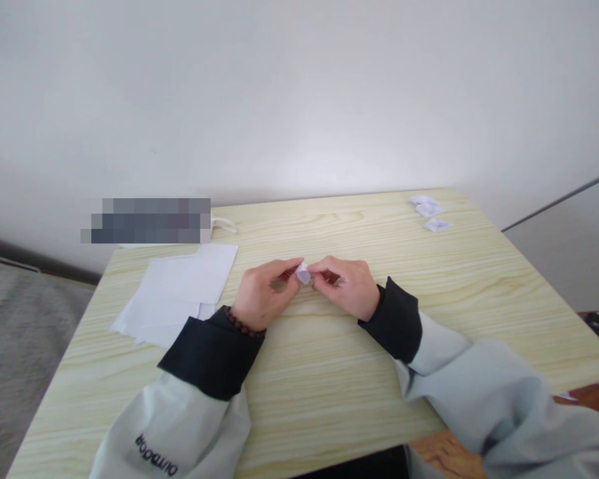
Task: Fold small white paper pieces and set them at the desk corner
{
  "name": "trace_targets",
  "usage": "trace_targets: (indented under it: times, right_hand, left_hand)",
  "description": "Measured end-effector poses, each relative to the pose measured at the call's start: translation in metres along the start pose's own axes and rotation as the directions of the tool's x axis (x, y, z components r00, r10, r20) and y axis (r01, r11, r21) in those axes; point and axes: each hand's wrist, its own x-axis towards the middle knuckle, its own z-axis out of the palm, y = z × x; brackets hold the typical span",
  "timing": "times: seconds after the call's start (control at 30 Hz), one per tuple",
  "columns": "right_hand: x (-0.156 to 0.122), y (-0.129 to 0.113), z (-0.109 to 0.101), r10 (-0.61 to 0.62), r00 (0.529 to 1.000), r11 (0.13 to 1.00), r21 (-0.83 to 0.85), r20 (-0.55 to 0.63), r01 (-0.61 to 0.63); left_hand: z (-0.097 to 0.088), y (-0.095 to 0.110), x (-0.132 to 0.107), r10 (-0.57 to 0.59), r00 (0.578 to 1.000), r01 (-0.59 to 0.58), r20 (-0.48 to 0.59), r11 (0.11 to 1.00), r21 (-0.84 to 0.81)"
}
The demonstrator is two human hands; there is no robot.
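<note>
A small folded piece of white paper (303,273) is pinched between both my hands above the middle of the light wooden table (329,372). My left hand (264,293) grips it from the left with thumb and fingers closed. My right hand (347,285) pinches it from the right, fingers curled. A bead bracelet sits on my left wrist.
A loose stack of white paper sheets (180,289) lies on the table to the left of my hands. Three small folded paper pieces (429,211) rest near the far right corner. A white cord (223,225) lies at the table's back edge. A plain wall stands behind.
</note>
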Motion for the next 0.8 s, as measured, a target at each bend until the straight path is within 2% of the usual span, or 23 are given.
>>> trace_targets:
  times: [0.13,0.33,0.47,0.63,0.8]
  right_hand:
    - [0.0000,0.0018,-0.0006,-0.053,0.999,0.999,0.002,-0.006,0.053]
    - [-0.0019,0.0057,-0.0001,-0.097,0.994,0.995,0.027,0.041,0.096]
    - [-0.0024,0.0070,0.0002,-0.099,0.994,0.994,0.044,0.041,0.097]
    - [-0.0028,0.0043,-0.0011,-0.054,0.997,0.993,0.108,0.055,0.048]
    - [-0.0011,0.0020,-0.0016,0.127,0.990,0.978,0.157,0.061,-0.135]
  left_hand:
    - [-0.0021,-0.0016,0.0016,-0.053,0.998,0.057,0.037,0.993,-0.101]
    - [-0.0018,-0.0040,0.0043,-0.245,0.964,0.264,0.100,0.896,-0.358]
    - [-0.0008,-0.0054,0.0061,-0.272,0.955,0.295,0.115,0.859,-0.418]
    - [-0.0016,-0.0077,0.0071,-0.275,0.948,0.319,0.160,0.817,-0.481]
    - [-0.0019,-0.0057,0.0072,-0.301,0.937,0.347,0.175,0.781,-0.519]
